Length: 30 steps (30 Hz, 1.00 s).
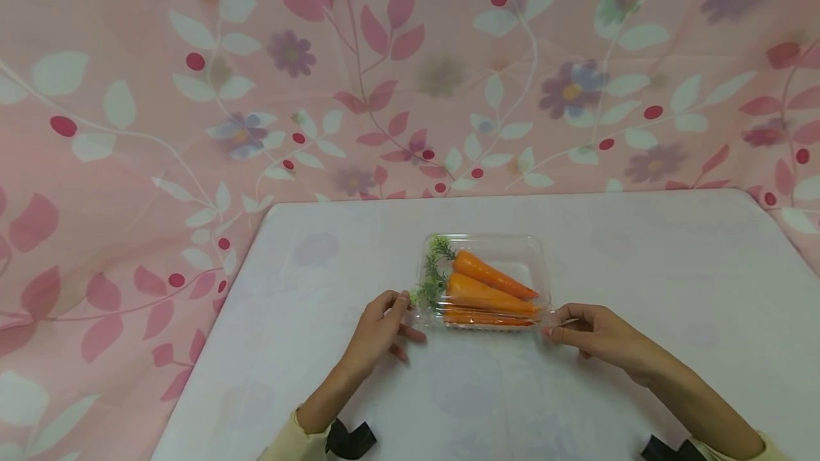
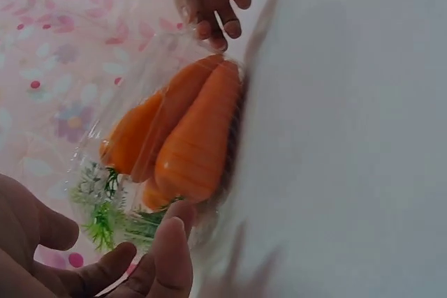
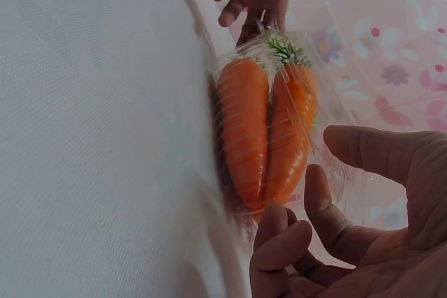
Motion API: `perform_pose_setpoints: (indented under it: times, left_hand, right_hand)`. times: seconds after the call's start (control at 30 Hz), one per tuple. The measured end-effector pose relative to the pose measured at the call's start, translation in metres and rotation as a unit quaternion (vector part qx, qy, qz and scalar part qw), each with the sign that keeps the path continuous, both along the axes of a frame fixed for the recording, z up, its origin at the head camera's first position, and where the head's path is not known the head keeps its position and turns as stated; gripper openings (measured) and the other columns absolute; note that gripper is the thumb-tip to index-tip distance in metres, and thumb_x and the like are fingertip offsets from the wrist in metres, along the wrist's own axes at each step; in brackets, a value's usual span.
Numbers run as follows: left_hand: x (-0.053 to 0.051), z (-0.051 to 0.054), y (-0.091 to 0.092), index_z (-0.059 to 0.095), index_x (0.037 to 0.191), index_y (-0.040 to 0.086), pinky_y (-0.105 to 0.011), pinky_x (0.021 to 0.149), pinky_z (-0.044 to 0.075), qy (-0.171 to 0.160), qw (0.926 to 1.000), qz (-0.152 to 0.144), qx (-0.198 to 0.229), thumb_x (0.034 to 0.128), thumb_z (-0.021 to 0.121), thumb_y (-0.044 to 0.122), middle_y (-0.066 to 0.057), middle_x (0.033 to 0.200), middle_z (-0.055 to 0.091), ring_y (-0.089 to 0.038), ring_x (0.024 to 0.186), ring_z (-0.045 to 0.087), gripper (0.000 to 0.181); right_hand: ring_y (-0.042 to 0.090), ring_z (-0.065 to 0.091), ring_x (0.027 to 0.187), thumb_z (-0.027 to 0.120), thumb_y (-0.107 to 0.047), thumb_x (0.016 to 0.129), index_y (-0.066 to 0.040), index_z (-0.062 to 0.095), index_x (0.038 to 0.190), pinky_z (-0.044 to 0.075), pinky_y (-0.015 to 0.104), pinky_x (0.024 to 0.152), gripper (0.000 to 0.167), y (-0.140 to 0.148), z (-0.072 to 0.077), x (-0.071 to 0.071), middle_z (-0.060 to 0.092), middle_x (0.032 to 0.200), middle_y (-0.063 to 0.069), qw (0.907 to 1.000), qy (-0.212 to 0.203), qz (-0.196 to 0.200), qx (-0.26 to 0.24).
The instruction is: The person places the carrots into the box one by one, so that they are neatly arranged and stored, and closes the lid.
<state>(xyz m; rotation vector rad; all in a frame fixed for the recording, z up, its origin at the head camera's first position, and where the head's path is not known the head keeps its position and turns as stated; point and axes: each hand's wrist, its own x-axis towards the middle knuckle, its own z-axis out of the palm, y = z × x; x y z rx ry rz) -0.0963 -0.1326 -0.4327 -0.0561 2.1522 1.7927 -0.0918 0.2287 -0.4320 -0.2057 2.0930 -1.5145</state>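
Note:
A clear plastic box with orange carrots inside sits on the table. The carrots' green leafy tops lie at its left end, and their tips point right. My left hand is at the box's front left corner, its fingertips against or very near the plastic. At the front right corner is my right hand, its thumb and fingers bent loosely around the edge. A gap shows between thumb and fingers of the right hand in the right wrist view. Whether either hand bears on the box is hard to tell.
A white cloth covers the table. Behind it hangs a pink curtain patterned with leaves and flowers. Black straps show near both wrists, beside pale yellow sleeves.

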Motion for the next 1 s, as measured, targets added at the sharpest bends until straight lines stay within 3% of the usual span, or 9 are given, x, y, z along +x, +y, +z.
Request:
perform_pose_setpoints:
  times: [0.17,0.33,0.53,0.73,1.0]
  left_hand:
    - [-0.0028,0.0056,-0.0031,0.056,0.119,-0.007,-0.036,0.047,0.055,-0.060,0.9975,-0.029,0.022,0.1014,0.046,0.053,-0.021,0.114,0.064,-0.032,0.083,0.073,0.064]
    - [-0.0024,0.0085,-0.0034,0.057,0.124,-0.009,-0.033,0.050,0.056,-0.121,0.9880,-0.067,0.070,0.0983,0.049,0.057,-0.020,0.125,0.059,-0.031,0.090,0.072,0.072]
    - [-0.0015,0.0103,-0.0026,0.057,0.126,-0.010,-0.031,0.053,0.057,-0.140,0.9838,-0.066,0.090,0.1010,0.055,0.040,-0.021,0.127,0.060,-0.029,0.090,0.072,0.055]
    - [-0.0039,0.0099,-0.0004,0.059,0.120,-0.010,-0.028,0.053,0.056,-0.147,0.9838,-0.033,0.098,0.0981,0.061,0.026,-0.016,0.128,0.061,-0.029,0.094,0.072,0.042]
    - [-0.0048,0.0108,0.0025,0.063,0.108,-0.011,-0.024,0.052,0.054,-0.145,0.9852,-0.020,0.089,0.0943,0.062,0.013,-0.019,0.112,0.069,-0.025,0.090,0.073,0.028]
  right_hand:
    - [0.023,0.059,0.088,0.066,-0.026,0.096,0.001,0.063,0.111,0.049,0.033,0.065,0.030,0.0009,0.0009,-0.0005,0.066,0.102,0.012,1.0000,-0.003,-0.001,0.006]
    - [0.022,0.059,0.088,0.066,-0.026,0.096,0.001,0.063,0.112,0.048,0.032,0.065,0.031,0.0020,0.0011,-0.0008,0.066,0.102,0.011,1.0000,-0.004,-0.004,0.006]
    - [0.023,0.058,0.093,0.064,-0.026,0.097,0.001,0.062,0.115,0.048,0.033,0.068,0.033,0.0045,0.0021,-0.0018,0.065,0.106,0.012,0.9998,-0.019,0.002,-0.002]
    - [0.022,0.054,0.104,0.051,-0.030,0.104,0.004,0.062,0.121,0.050,0.036,0.074,0.039,0.0080,0.0012,-0.0034,0.062,0.116,0.012,0.9983,-0.052,0.005,-0.027]
    - [0.019,0.054,0.104,0.053,-0.031,0.103,0.003,0.065,0.119,0.049,0.034,0.075,0.039,0.0033,0.0016,-0.0032,0.063,0.119,0.011,0.9983,-0.050,-0.007,-0.029]
